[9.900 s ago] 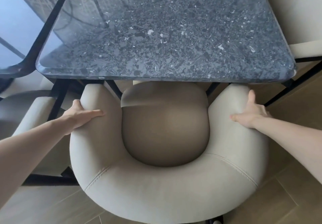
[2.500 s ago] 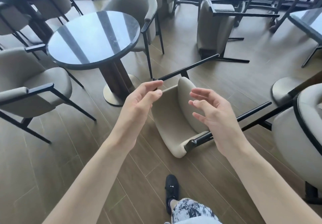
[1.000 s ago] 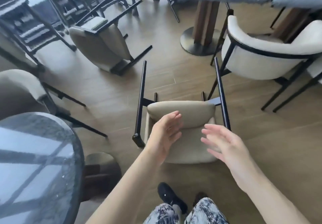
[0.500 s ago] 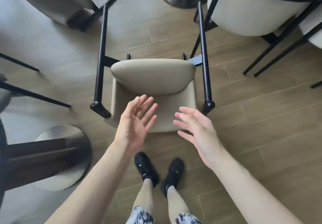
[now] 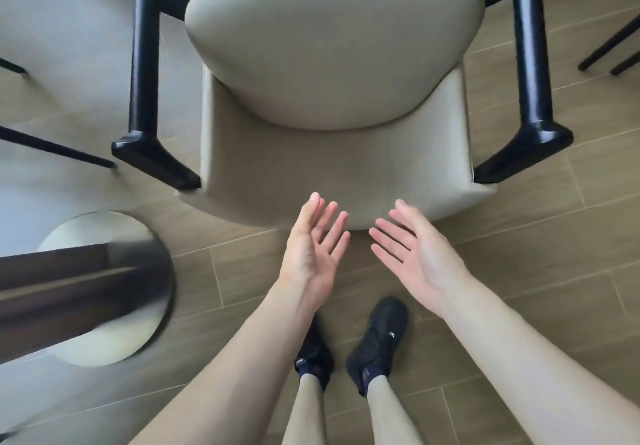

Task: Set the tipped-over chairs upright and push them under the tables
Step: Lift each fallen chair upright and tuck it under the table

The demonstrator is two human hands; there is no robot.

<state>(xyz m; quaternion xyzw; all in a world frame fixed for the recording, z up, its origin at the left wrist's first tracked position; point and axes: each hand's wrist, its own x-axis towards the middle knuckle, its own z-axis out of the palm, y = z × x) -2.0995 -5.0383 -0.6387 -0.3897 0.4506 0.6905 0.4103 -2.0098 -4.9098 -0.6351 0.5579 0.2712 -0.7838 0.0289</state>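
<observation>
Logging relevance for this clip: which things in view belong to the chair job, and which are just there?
Job:
tipped-over chair, lying on its back
left hand, open, holding nothing
right hand, open, holding nothing

Just there:
round table base
legs of neighbouring chairs
black shoes

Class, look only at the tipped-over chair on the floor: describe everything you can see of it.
The tipped-over chair lies on its back on the wood-look floor, its rounded beige seat cushion facing the camera. The upholstery looks like smooth, leather-like fabric. Two black armrest bars flank the shell, their angled ends joining the backrest. Its legs run out of frame above. The left hand and right hand hover open, palms up, near the backrest edge, not touching it.
</observation>
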